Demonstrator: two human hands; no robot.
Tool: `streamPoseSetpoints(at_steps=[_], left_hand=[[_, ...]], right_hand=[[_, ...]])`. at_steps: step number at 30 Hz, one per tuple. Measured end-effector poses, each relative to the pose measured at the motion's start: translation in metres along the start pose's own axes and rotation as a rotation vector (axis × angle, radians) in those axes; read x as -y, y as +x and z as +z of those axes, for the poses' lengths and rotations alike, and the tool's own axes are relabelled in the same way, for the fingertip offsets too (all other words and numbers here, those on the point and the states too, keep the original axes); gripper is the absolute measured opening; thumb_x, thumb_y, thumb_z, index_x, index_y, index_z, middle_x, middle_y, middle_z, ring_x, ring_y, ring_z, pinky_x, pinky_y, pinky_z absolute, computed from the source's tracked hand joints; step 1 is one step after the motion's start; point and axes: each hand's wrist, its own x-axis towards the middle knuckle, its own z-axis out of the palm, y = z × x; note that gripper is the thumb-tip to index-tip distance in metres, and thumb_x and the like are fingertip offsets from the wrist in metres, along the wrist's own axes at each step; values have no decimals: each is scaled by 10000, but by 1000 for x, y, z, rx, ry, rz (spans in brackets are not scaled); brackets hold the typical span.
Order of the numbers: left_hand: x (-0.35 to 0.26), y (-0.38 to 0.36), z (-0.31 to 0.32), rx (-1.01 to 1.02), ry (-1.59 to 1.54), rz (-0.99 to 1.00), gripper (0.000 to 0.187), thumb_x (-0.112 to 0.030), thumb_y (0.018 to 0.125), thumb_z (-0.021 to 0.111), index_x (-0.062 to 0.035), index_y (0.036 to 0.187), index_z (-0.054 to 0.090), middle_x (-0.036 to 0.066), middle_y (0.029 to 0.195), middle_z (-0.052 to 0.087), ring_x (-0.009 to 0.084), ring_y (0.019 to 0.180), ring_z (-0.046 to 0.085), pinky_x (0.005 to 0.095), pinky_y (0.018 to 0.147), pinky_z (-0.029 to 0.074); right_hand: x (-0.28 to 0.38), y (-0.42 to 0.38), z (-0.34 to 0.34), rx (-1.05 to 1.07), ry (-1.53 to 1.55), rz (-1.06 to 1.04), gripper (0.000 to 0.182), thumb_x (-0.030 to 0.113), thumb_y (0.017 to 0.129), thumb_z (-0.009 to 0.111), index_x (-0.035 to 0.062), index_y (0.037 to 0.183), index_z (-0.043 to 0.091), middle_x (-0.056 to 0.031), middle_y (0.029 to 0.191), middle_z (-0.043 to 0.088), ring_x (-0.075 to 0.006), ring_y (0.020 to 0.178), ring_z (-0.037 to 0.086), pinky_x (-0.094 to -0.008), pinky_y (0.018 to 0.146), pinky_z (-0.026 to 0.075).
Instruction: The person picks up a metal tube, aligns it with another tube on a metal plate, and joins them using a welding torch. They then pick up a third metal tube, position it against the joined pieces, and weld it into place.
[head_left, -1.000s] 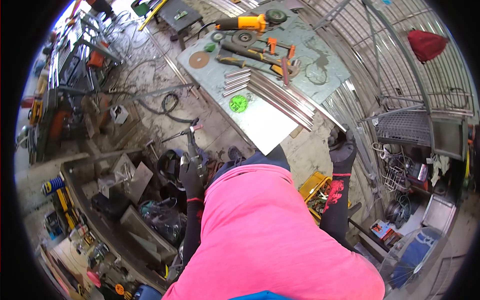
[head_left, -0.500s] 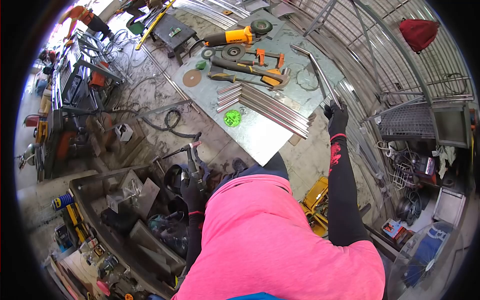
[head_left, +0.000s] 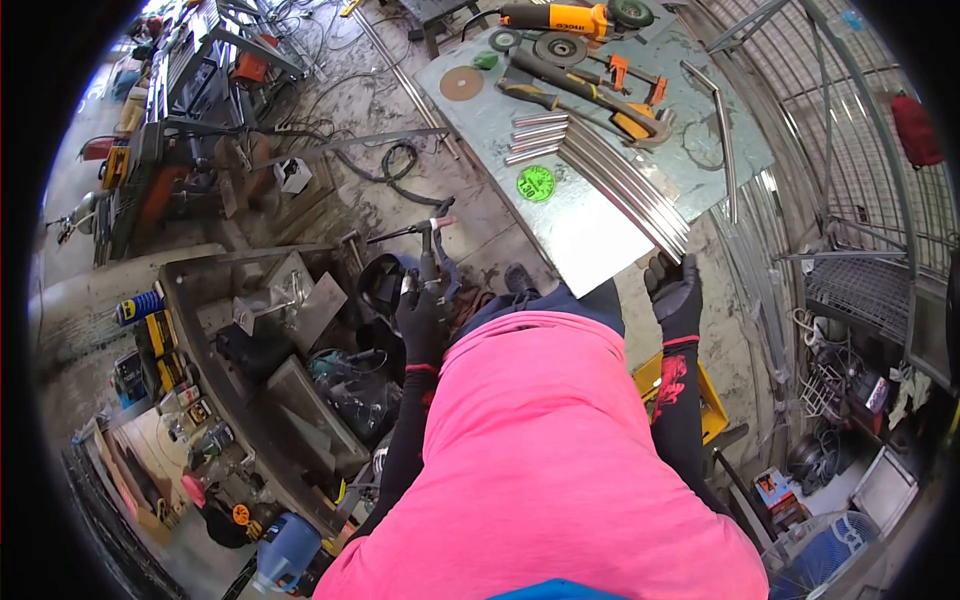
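Observation:
My left hand (head_left: 420,325), in a black glove, is closed around a TIG welding torch (head_left: 428,255) whose pink nozzle points to the right. At the near corner of the metal-topped table (head_left: 605,250), my gloved right hand (head_left: 674,290) has its fingers apart, right at the ends of several bent metal tubes (head_left: 625,190). These tubes lie side by side, each with an angled joint. Another bent tube (head_left: 725,150) lies by itself along the table's right side. A round green tag (head_left: 535,183) sits left of the row.
An angle grinder (head_left: 555,18), a hammer (head_left: 590,95), an orange clamp (head_left: 635,78) and discs (head_left: 461,84) occupy the far tabletop. A cluttered metal bin (head_left: 210,290) stands at left. A yellow case (head_left: 708,400) is below my right arm. Cables (head_left: 390,175) cross the floor.
My right hand has let go of the single bent tube, now on the table's right side, and moved down to the ends of the tube row. My left hand still holds the torch.

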Motion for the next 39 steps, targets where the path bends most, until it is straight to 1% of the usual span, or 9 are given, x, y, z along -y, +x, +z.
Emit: streamPoseSetpoints(at_steps=[1, 6, 8, 10, 12, 16, 24, 30, 39], left_hand=[[0, 2, 0, 7, 42, 14, 204, -157, 1048, 671, -39, 1212, 699, -21, 921, 655, 63, 717, 578, 260, 607, 453], [-4, 4, 2, 31, 167, -46, 260, -135, 1049, 652, -19, 1280, 680, -18, 922, 649, 55, 723, 575, 254, 594, 446], [1, 9, -1, 47, 157, -9, 319, -129, 1050, 649, -18, 1349, 654, -9, 941, 659, 56, 734, 579, 251, 603, 451], [4, 13, -4, 56, 138, 30, 381, -124, 1052, 645, -16, 1417, 629, -1, 959, 668, 58, 744, 583, 247, 612, 456], [0, 12, -8, 78, 210, 28, 486, -95, 1051, 622, -22, 1527, 555, 20, 1005, 692, 61, 767, 595, 241, 634, 466], [-12, 1, 8, 58, 93, 0, 506, -71, 1044, 603, -20, 1543, 535, 31, 1028, 706, 62, 771, 597, 241, 642, 468], [-10, -2, 10, 30, 179, 114, 168, -119, 1024, 633, 5, 1105, 713, -10, 858, 666, 62, 709, 571, 263, 614, 450], [0, 4, 1, 47, 175, 95, 172, -116, 1024, 633, -10, 1144, 696, -26, 839, 627, 67, 707, 560, 275, 608, 448], [-1, 2, 2, 62, 144, 115, 180, -122, 1043, 630, -15, 1183, 665, -11, 861, 619, 72, 700, 559, 281, 583, 446]], right_hand=[[-9, -7, 0, -37, -9, -8, 385, 475, 1073, 652, 112, 1182, 716, -69, 1064, 760, -262, 1029, 714, -467, 897, 592], [-10, -28, 8, -62, 41, -12, 334, 420, 1085, 639, 98, 1158, 685, -58, 1014, 736, -253, 919, 694, -415, 813, 566], [0, -34, -1, 212, -8, 160, 282, 350, 1074, 619, 91, 1142, 709, -49, 1008, 752, -237, 872, 703, -387, 791, 571], [6, -46, -1, 399, -40, 229, 241, 287, 1057, 602, 84, 1170, 666, -57, 967, 671, -206, 815, 624, -368, 733, 523], [7, -63, 5, 411, -286, 331, 354, 408, 1084, 610, 80, 1217, 600, -39, 932, 569, -176, 763, 521, -374, 657, 462], [-15, -78, 32, 197, -556, 29, 486, 379, 1091, 621, 36, 1427, 542, -89, 1076, 674, -185, 842, 680, -319, 689, 547], [-24, -72, 60, 167, -927, -104, 255, 229, 1094, 654, 18, 1232, 695, -39, 917, 699, -98, 719, 660, -260, 637, 530], [-13, -76, 57, 179, -964, -25, 176, 168, 1090, 655, 23, 1182, 694, -9, 800, 675, -85, 599, 605, -257, 567, 465], [-7, -62, 28, 153, -922, -117, 354, 108, 1080, 647, -1, 1417, 641, -18, 908, 675, -82, 691, 592, -237, 632, 492]])
